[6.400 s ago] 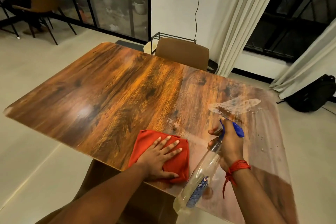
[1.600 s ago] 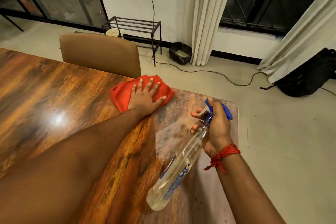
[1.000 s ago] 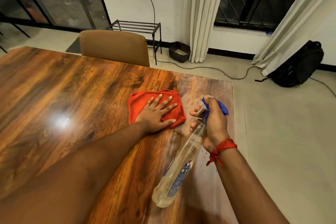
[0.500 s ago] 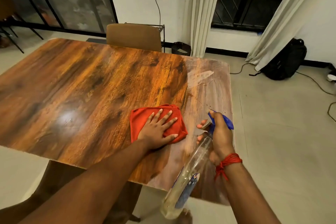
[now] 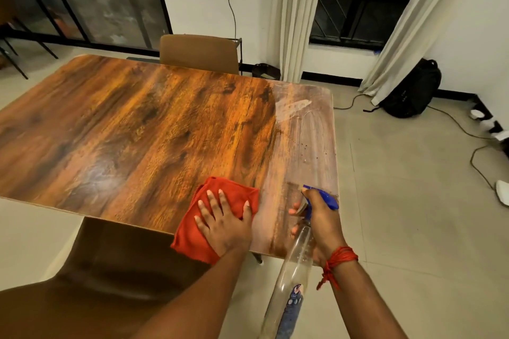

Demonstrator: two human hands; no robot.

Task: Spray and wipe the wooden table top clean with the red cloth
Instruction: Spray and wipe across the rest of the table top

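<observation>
The wooden table top [image 5: 143,129] fills the left and middle of the view, with pale wet smears along its right side. My left hand [image 5: 224,221] lies flat, fingers spread, on the red cloth [image 5: 192,239] at the table's near edge; part of the cloth hangs over that edge. To the right, my right hand [image 5: 322,224] grips the neck of a clear spray bottle [image 5: 292,281] with a blue trigger head. The bottle slants down toward me and its nozzle points across the table's near right corner.
A brown chair [image 5: 199,53] stands at the far side of the table, and another chair [image 5: 110,264] sits under the near edge. On the floor at the right lie a black backpack [image 5: 413,91] and cables [image 5: 476,157]. Curtains [image 5: 297,14] hang behind.
My left hand has dragged the red cloth from the far edge back to the near edge. My right hand with the bottle came back along the right side.
</observation>
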